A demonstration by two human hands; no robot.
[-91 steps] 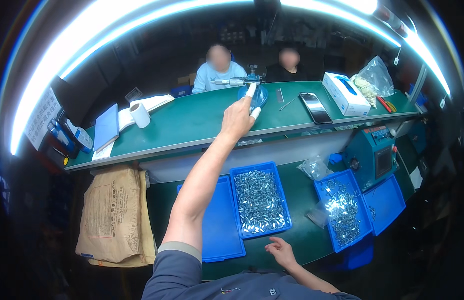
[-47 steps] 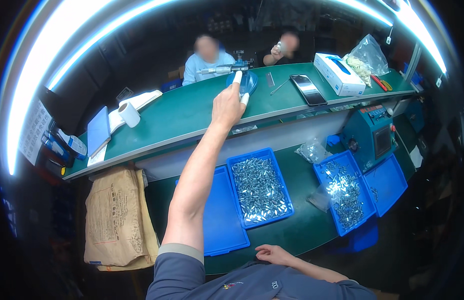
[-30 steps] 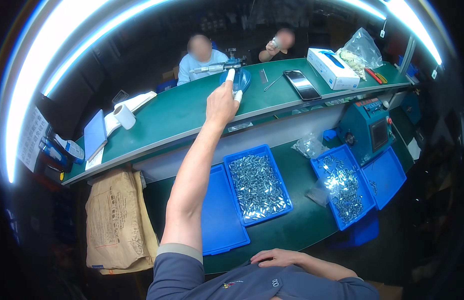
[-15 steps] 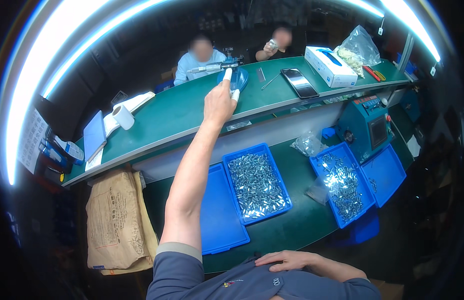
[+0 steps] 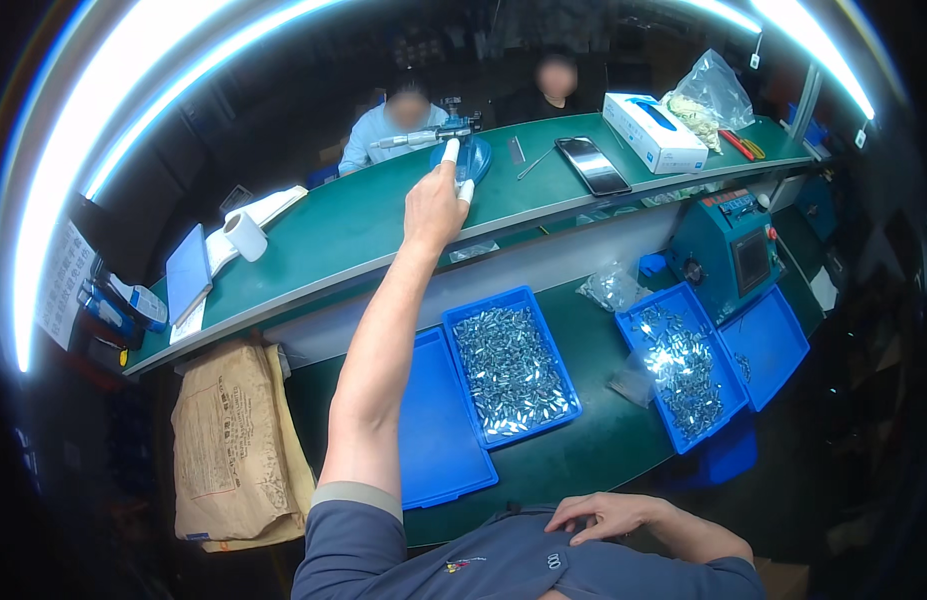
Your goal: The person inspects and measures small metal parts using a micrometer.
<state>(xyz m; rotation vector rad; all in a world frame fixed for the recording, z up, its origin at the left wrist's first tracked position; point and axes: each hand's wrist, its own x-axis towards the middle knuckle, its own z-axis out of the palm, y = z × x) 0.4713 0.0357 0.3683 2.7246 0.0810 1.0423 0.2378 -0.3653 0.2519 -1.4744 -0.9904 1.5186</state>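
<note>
My left hand reaches across to the raised green bench, white covers on two fingertips. One covered finger lies against a micrometer clamped on a blue stand; another covered fingertip is beside the stand's base. The remaining fingers look curled, and any small part between the micrometer's jaws is hidden. My right hand rests before my shirt front, holding nothing, its fingers loosely bent and apart. Below the bench edge, a blue tray holds many small shiny metal pieces, beside a bare blue tray.
At right, another blue tray of metal pieces adjoins a teal machine. The upper bench carries a phone, glove box, red-handled tool and paper roll. Brown sacks are at left. Two people sit opposite.
My right hand has shifted right along my shirt, its fingers now more bent. The far person's raised hand has dropped out of sight. My left hand stays at the micrometer.
</note>
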